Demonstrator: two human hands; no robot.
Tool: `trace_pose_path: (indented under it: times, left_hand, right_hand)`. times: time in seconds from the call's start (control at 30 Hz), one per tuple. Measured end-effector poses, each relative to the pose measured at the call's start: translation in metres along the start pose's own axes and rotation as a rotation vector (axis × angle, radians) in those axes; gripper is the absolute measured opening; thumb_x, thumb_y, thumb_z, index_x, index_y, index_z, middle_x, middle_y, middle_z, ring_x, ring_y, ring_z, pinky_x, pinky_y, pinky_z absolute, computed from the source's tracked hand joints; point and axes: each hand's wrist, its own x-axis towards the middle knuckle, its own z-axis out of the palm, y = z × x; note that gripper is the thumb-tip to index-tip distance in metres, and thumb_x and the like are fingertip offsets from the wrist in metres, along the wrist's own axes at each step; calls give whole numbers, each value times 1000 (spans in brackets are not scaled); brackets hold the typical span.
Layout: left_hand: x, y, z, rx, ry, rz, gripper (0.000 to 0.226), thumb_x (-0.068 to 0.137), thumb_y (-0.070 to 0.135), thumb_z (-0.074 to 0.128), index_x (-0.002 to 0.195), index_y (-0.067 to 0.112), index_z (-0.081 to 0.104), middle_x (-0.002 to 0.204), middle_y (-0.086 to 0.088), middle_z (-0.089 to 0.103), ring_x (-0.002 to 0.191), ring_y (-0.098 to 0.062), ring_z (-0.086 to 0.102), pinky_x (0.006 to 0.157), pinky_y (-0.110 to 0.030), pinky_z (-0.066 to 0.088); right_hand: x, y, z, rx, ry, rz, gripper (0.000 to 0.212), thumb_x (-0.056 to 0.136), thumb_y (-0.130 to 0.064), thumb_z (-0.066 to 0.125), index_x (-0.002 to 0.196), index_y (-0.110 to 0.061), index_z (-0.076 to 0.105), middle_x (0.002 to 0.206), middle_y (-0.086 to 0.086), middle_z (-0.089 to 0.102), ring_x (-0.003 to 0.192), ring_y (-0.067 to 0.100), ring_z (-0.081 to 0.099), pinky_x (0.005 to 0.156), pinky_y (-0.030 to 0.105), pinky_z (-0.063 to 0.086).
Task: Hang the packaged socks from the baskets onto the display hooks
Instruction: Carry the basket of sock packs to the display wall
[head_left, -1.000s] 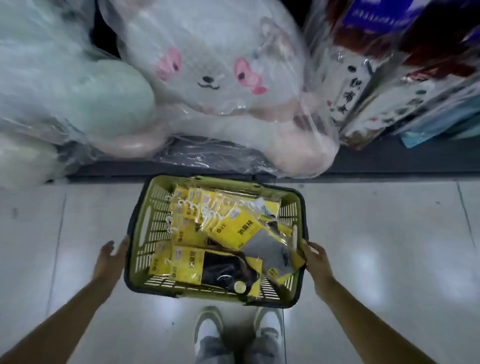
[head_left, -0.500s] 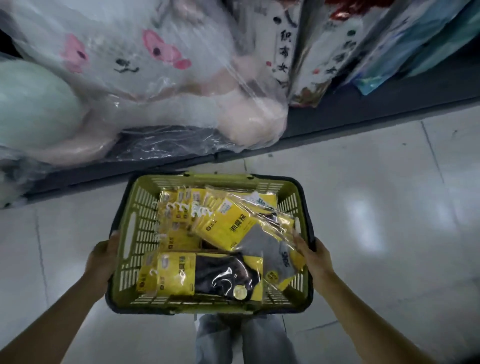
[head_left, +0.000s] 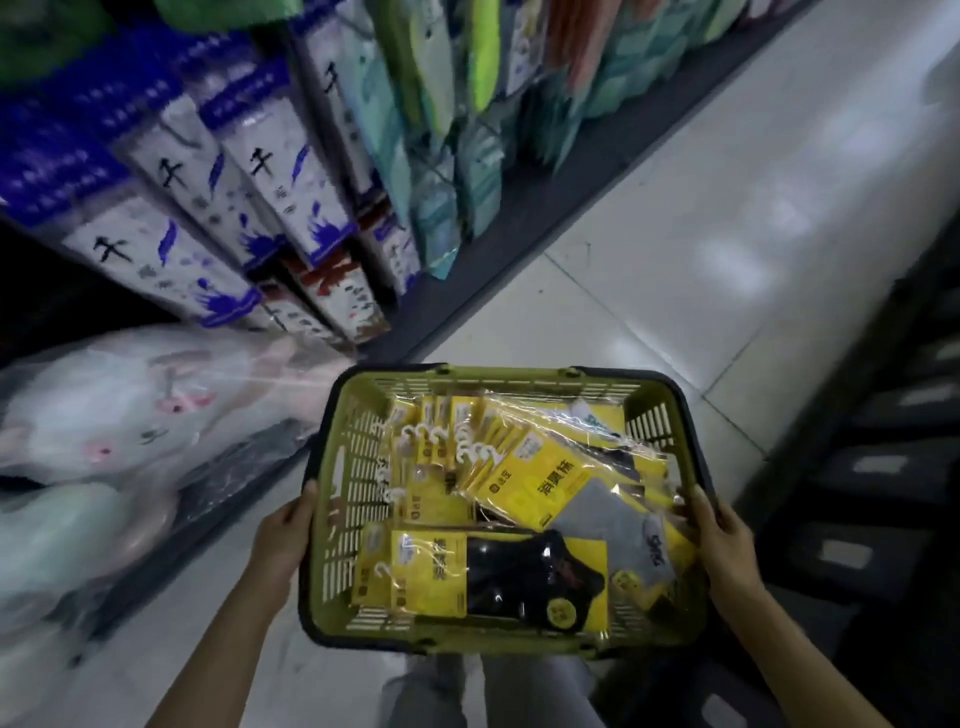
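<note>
Pale floor tiles run between blurred shelves of packaged goods. Above them a green basket is gripped at its side rims by the left hand and right hand. Inside lie the sock packs (yellow cards, white hooks).

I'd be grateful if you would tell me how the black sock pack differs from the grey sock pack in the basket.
The black sock pack lies flat and square at the near end of the basket; the grey sock pack lies diagonally, overlapping it towards the right wall. The black pack's socks are black, the grey pack's grey. Both have yellow cards in clear wrap.
</note>
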Motion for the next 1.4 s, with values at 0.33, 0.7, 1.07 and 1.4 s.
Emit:
trace_pose_path:
  times: [0.33, 0.7, 1.07, 1.4]
  left_hand:
    - [-53, 236, 103, -42, -177, 251, 34, 93, 41, 54, 86, 12, 71, 70, 0, 74, 60, -12, 69, 53, -20, 54]
    - [-8, 465, 280, 145, -386, 313, 44, 94, 41, 50, 108, 2, 67, 96, -10, 69, 77, -16, 64, 62, -25, 51]
    - [12, 675, 512, 217, -425, 384, 49, 94, 41, 49, 115, -2, 64, 110, -17, 66, 88, -21, 60, 80, -33, 49]
    - [7, 849, 714, 117, -364, 373, 48, 91, 47, 51, 109, 5, 67, 97, -7, 68, 78, -14, 61, 73, -28, 48]
  right_hand:
    - [18, -105, -118, 239, 200, -17, 33, 97, -42, 46, 109, -16, 62, 91, 4, 69, 81, 19, 66, 64, 32, 51]
    - [151, -200, -166, 436, 460, 108, 28, 99, -36, 46, 105, -14, 61, 92, 7, 65, 75, 13, 61, 63, 28, 47]
    - [353, -316, -274, 546, 551, 184, 29, 97, -39, 48, 99, -13, 62, 87, 6, 65, 74, 18, 62, 70, 34, 49]
    - [557, -469, -432, 509, 515, 137, 29, 97, -40, 48, 92, -16, 63, 85, 5, 66, 74, 19, 62, 73, 36, 50]
